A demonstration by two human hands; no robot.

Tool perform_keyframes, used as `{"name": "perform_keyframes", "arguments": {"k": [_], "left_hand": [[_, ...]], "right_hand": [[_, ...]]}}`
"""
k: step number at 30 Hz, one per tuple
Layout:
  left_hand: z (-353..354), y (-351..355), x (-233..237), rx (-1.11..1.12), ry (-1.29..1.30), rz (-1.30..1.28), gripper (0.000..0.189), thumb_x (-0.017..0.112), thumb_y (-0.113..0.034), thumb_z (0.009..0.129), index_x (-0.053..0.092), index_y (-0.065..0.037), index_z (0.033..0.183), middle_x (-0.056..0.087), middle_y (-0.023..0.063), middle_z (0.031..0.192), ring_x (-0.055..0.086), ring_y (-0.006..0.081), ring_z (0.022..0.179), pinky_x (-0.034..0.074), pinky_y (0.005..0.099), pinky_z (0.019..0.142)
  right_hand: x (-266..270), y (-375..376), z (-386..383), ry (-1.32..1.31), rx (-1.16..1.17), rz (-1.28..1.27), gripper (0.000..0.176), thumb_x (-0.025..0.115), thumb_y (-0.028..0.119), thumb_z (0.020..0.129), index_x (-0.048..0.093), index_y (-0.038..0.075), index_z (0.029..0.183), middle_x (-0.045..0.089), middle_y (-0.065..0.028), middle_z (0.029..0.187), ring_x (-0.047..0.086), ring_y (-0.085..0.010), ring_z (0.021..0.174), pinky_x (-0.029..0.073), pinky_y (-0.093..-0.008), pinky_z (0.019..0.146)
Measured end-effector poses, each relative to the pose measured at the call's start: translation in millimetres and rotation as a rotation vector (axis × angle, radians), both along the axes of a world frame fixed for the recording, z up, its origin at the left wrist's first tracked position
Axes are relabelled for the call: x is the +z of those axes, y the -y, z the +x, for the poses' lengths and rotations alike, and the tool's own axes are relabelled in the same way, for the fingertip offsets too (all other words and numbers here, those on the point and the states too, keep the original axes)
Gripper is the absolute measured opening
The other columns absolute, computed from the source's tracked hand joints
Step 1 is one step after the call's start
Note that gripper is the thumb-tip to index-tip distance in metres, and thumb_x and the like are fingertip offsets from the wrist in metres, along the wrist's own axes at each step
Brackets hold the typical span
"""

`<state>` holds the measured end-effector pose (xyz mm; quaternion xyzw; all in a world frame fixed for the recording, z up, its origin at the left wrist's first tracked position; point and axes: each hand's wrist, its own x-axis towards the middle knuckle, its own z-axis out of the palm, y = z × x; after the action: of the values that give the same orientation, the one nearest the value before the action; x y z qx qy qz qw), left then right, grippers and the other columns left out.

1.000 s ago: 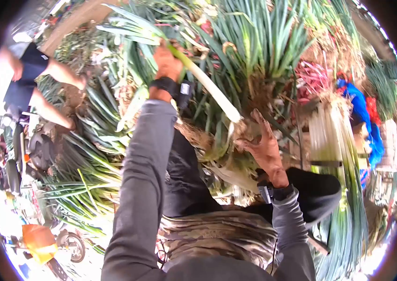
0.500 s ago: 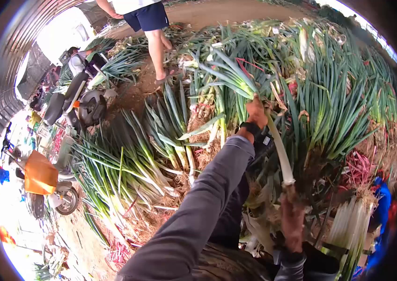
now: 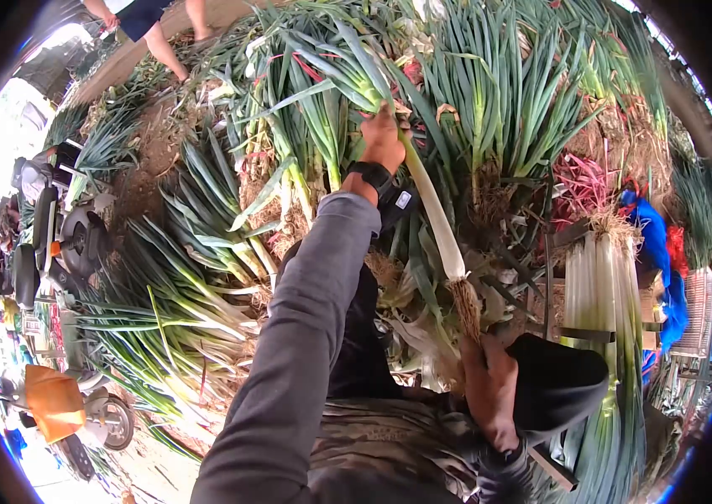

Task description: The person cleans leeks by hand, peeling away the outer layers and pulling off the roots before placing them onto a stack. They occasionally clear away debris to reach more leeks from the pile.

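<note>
My left hand (image 3: 383, 139), with a black watch on its wrist, is closed round a long green onion (image 3: 436, 210) where the white stalk meets the green leaves. Its leaves fan out up and left beyond my fist, and its stalk slants down to the right. My right hand (image 3: 493, 378) is low by my lap, its fingers pressed together at the tips of the brown roots (image 3: 465, 307). Stripped leaves and husks (image 3: 419, 332) lie beneath the stalk, between my legs.
Green onion heaps lie ahead (image 3: 490, 92) and at left (image 3: 180, 311). A bundle of cleaned onions (image 3: 604, 294) rests in a metal frame at right, beside pink ties (image 3: 583, 185) and blue plastic (image 3: 658, 260). Scooters (image 3: 79, 407) stand at left; a person's legs (image 3: 163, 46) show far back.
The view has swung right and down. My left hand still grips the green onion. My right hand, blurred near the root end before, now shows clearly at the root tips.
</note>
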<state>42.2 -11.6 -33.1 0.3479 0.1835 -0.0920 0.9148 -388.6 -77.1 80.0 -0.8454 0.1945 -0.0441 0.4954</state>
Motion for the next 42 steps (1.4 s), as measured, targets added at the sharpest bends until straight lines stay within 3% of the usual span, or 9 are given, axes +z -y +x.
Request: {"name": "perform_keyframes", "arguments": {"k": [1,5,10,12,14,16,20,22,42], "left_hand": [[-2,-1,8,0.017,-0.011,0.113,0.03,0.062,-0.034,0.102,0.056,-0.005,0.096,0.056,0.0071,0.071,0.053,0.0207,0.053,0.041,0.0387,0.048],[49,-50,-23,0.311,0.459,0.459,0.029,0.06,-0.034,0.103,0.056,-0.006,0.096,0.057,0.0056,0.07,0.052,0.0181,0.051,0.04,0.0333,0.045],[24,-65,52,0.39,0.385,0.116,0.021,0.052,-0.03,0.106,0.048,-0.009,0.108,0.058,0.006,0.075,0.052,0.0163,0.055,0.043,0.0321,0.047],[12,-71,70,0.39,0.391,0.05,0.017,0.052,-0.024,0.105,0.045,-0.009,0.11,0.056,0.0066,0.076,0.05,0.0165,0.056,0.044,0.0336,0.048],[34,-85,48,0.348,0.402,0.028,0.017,0.057,-0.028,0.103,0.052,-0.013,0.113,0.061,0.0071,0.08,0.056,0.0202,0.061,0.048,0.0343,0.055],[20,-92,56,0.324,0.408,0.036,0.019,0.06,-0.027,0.102,0.053,-0.013,0.114,0.061,0.008,0.079,0.058,0.0211,0.064,0.05,0.036,0.06],[8,-93,77,0.328,0.407,-0.013,0.015,0.061,-0.017,0.101,0.05,-0.013,0.111,0.06,0.0049,0.078,0.056,0.019,0.057,0.045,0.0313,0.05],[12,-96,70,0.273,0.461,-0.053,0.017,0.061,-0.017,0.1,0.05,-0.012,0.112,0.061,0.0062,0.082,0.057,0.0187,0.06,0.047,0.032,0.053],[2,-62,70,0.21,0.502,0.053,0.03,0.068,-0.011,0.097,0.053,-0.011,0.123,0.058,0.0057,0.089,0.056,0.0191,0.068,0.048,0.0346,0.06]], "right_hand": [[15,-3,-8,-0.19,-0.151,0.292,0.01,0.064,0.008,0.096,0.063,-0.001,0.09,0.056,-0.0031,0.06,0.052,-0.009,0.056,0.041,-0.0298,0.05],[4,36,-81,-0.001,-0.087,0.031,0.021,0.063,0.014,0.099,0.06,-0.001,0.086,0.059,-0.0049,0.06,0.053,-0.0104,0.051,0.043,-0.0299,0.047],[2,81,-14,0.27,-0.475,0.267,0.013,0.059,0.011,0.096,0.062,0.002,0.104,0.055,-0.0077,0.081,0.05,-0.015,0.061,0.039,-0.0323,0.053],[-82,110,23,0.197,-0.298,0.013,0.029,0.059,0.004,0.089,0.061,0.005,0.118,0.058,-0.0164,0.102,0.059,-0.0238,0.073,0.046,-0.0386,0.061],[-211,133,46,0.02,0.217,-0.827,0.052,0.059,-0.004,0.082,0.06,0.009,0.132,0.062,-0.0251,0.123,0.068,-0.0327,0.085,0.053,-0.0449,0.069],[-137,66,97,0.148,0.609,-0.902,0.044,0.062,0.0,0.084,0.063,0.012,0.127,0.064,-0.0247,0.118,0.068,-0.0338,0.076,0.053,-0.0466,0.062],[-135,55,149,0.301,0.296,-0.256,0.023,0.068,0.015,0.092,0.067,0.01,0.114,0.068,-0.0186,0.108,0.068,-0.0352,0.069,0.054,-0.0464,0.058],[-77,48,174,0.301,0.186,-0.547,0.02,0.072,0.02,0.092,0.068,0.008,0.108,0.069,-0.0155,0.104,0.068,-0.0357,0.075,0.056,-0.0442,0.064],[-101,34,223,0.303,0.276,-0.379,0.017,0.075,0.017,0.087,0.067,0.005,0.096,0.069,-0.0138,0.091,0.068,-0.0334,0.077,0.054,-0.0413,0.068]]}}
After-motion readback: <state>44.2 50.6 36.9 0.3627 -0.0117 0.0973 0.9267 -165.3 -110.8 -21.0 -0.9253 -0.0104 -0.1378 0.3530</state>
